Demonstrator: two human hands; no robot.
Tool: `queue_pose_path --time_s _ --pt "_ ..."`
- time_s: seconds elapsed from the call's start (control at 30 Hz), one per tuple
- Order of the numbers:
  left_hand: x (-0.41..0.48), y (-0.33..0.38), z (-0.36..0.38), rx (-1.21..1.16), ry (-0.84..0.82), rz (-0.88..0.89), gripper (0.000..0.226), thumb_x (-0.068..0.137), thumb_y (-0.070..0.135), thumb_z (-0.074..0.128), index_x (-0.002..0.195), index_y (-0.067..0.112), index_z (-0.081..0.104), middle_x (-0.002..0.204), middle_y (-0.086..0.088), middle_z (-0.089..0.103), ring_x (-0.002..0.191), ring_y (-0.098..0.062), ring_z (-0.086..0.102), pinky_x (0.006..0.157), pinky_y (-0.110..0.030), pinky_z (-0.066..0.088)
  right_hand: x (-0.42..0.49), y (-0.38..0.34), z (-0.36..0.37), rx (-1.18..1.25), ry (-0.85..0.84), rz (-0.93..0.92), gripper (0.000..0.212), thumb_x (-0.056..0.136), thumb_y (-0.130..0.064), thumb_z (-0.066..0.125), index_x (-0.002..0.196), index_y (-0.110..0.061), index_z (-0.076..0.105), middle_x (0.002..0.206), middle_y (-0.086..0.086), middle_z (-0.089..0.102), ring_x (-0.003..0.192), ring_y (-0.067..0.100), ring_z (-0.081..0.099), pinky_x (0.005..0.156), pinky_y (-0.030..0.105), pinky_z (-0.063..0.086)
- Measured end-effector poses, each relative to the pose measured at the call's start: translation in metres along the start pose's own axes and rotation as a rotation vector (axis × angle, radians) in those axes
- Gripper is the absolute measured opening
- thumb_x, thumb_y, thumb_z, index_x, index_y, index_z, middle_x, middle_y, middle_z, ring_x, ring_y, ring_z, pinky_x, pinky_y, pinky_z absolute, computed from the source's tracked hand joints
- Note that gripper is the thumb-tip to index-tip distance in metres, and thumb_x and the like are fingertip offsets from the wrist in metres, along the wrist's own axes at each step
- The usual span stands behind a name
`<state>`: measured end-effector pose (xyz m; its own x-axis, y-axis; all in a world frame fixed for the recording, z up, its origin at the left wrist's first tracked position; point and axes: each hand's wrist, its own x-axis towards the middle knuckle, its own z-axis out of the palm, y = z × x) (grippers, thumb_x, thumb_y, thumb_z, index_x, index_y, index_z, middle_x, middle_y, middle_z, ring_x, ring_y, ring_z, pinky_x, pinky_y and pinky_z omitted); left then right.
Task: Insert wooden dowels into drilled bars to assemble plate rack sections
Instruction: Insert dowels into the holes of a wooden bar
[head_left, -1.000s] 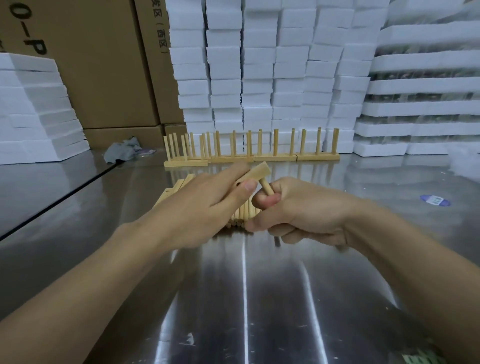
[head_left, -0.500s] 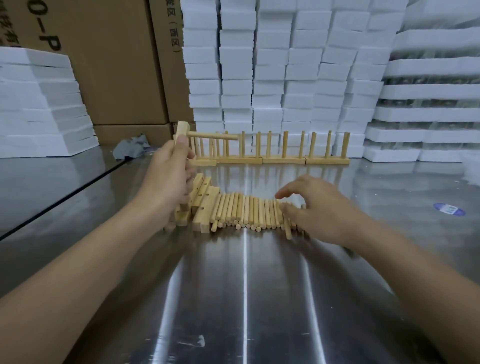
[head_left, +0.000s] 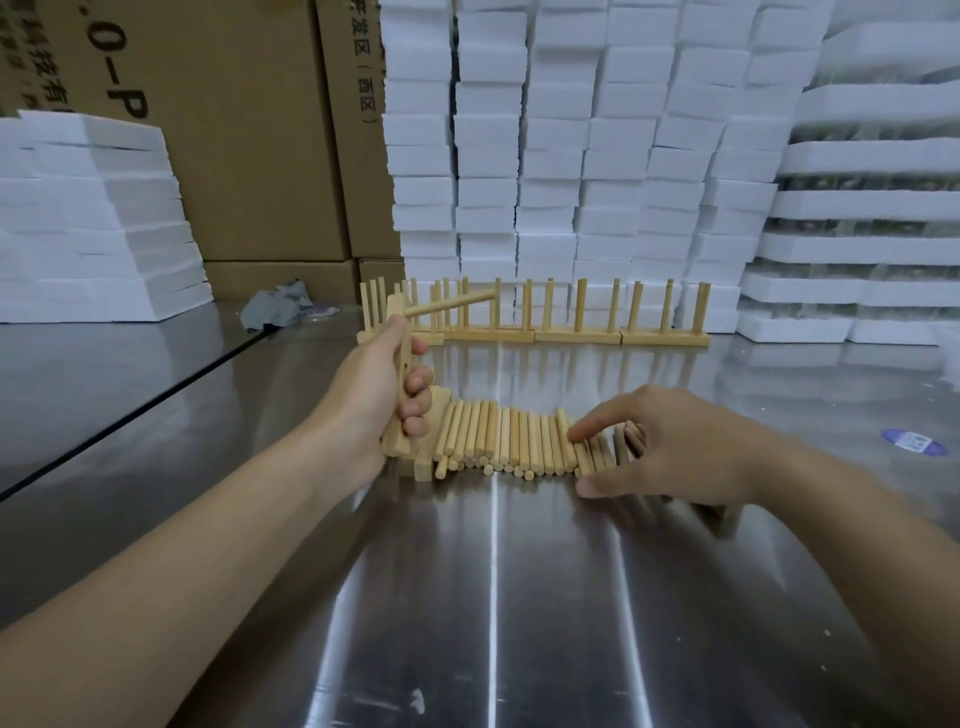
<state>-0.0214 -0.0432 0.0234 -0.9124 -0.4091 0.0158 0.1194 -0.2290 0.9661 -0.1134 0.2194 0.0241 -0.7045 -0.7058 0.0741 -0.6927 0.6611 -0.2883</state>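
Fetching is the step: my left hand (head_left: 374, 395) grips the pale drilled wooden bar (head_left: 396, 309) upright, one round wooden dowel (head_left: 452, 304) seated. My right hand (head_left: 675, 447), fingers loosely spread, touches the near row of loose dowels (head_left: 498, 441). Next, I judge: pinch one.

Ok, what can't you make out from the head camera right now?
Head view only:
Drilled bar: the left hand wraps it, hiding its lower holes.
Loose dowels: the right hand covers the row's right end; whether it pinches one is unclear.
Stacked bars: count hidden behind the left hand.
Blue label: too small to read.
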Motion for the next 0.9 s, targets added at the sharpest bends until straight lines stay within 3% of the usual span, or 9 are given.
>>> queue_pose_path --time_s 0.1,0.17,0.3,0.43,0.6,0.73,0.9 --pt "0.001 -0.002 0.000 0.011 -0.003 -0.017 0.034 0.113 0.048 0.042 0.103 0.016 0.051 0.063 0.003 0.039 0.046 -0.011 0.033 0.038 -0.023 0.031 0.000 0.001 -0.002 0.072 0.130 -0.046 0.025 0.089 -0.057 0.074 0.111 -0.046 0.075 0.106 -0.034 0.068 0.100 -0.012 0.061 0.082 0.012 0.041" --pt "0.002 -0.003 0.000 -0.038 -0.026 -0.047 0.035 0.112 0.049 0.046 0.099 0.017 0.051 0.063 0.003 0.038 0.046 -0.011 0.032 0.037 -0.022 0.030 0.000 0.001 -0.002 0.103 0.318 -0.070 0.012 0.095 -0.047 0.070 0.105 -0.043 0.076 0.097 -0.030 0.071 0.096 -0.018 0.061 0.081 0.011 0.047" --pt "0.001 -0.006 0.002 -0.144 -0.118 -0.079 0.030 0.100 0.042 0.068 0.097 0.018 0.049 0.066 0.004 0.037 0.046 -0.009 0.030 0.035 -0.020 0.029 0.001 -0.003 -0.004 0.427 0.674 -0.049 0.013 0.099 -0.036 0.067 0.106 -0.036 0.078 0.093 -0.023 0.076 0.094 -0.012 0.067 0.078 0.013 0.048" --pt "0.000 -0.013 0.005 -0.089 -0.191 -0.028 0.043 0.087 0.032 0.084 0.113 0.014 0.054 0.079 0.002 0.056 0.048 -0.006 0.033 0.037 -0.017 0.033 -0.001 -0.013 -0.007 0.915 0.578 -0.105 0.015 0.099 -0.030 0.068 0.106 -0.030 0.081 0.099 -0.007 0.080 0.093 0.011 0.077 0.073 0.027 0.060" --pt "-0.005 -0.015 0.010 -0.065 -0.252 -0.004 0.054 0.079 0.032 0.091 0.121 0.010 0.065 0.109 -0.007 0.078 0.048 -0.004 0.032 0.038 -0.015 0.034 0.002 -0.021 0.002 1.159 0.509 -0.115 0.017 0.098 -0.018 0.070 0.111 -0.019 0.081 0.106 0.005 0.081 0.099 0.020 0.078 0.074 0.022 0.061" --pt "-0.005 -0.016 0.010 -0.014 -0.247 0.039 0.044 0.080 0.023 0.089 0.116 0.008 0.069 0.093 -0.001 0.078 0.046 -0.004 0.033 0.037 -0.016 0.035 0.002 -0.023 0.004 1.226 0.502 -0.101 0.019 0.097 -0.012 0.070 0.112 -0.015 0.080 0.106 0.008 0.081 0.101 0.022 0.078 0.075 0.024 0.062" --pt "0.000 -0.019 0.006 0.020 -0.158 0.057 0.041 0.079 0.023 0.093 0.112 0.010 0.073 0.067 0.005 0.060 0.045 -0.006 0.035 0.039 -0.019 0.036 0.001 -0.025 0.005 1.212 0.537 -0.064 0.019 0.096 -0.009 0.070 0.112 -0.014 0.079 0.104 0.006 0.081 0.100 0.020 0.078 0.076 0.024 0.062"
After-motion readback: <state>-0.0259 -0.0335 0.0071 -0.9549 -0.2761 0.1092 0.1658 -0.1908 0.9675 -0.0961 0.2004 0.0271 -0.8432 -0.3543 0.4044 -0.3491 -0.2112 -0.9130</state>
